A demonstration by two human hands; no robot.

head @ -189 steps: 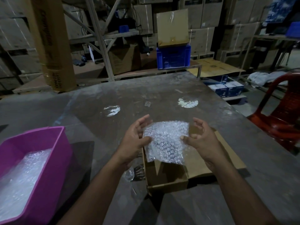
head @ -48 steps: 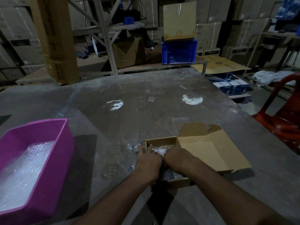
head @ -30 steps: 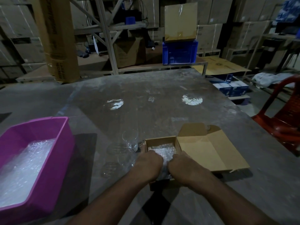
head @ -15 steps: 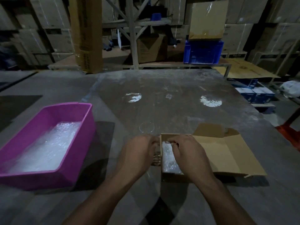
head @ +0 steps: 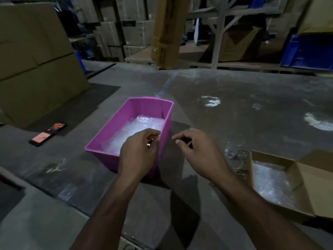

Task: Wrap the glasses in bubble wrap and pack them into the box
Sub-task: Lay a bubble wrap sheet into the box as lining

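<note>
Head view: left hand (head: 137,156) is above the near right corner of the pink tub (head: 115,136), fingers loosely curled, nothing visibly held. Can't tell if the fingertips touch the bubble wrap (head: 137,130) lying in the tub. Right hand (head: 196,152) hangs over bare table (head: 252,91) between tub and cardboard box (head: 281,184), fingers loosely curled, holding nothing.

Box sits at the right edge, open, flap folded out to the right, with a bubble-wrapped bundle (head: 268,183) inside. Clear glasses (head: 236,157) stand on the table just beside the box's left wall, unwrapped; hard to count in the dim light.

Phone (head: 47,134) with lit screen lies on the table well left of the tub. Large cartons (head: 36,60) at far left, blue crate (head: 310,51) on a shelf at far right.
</note>
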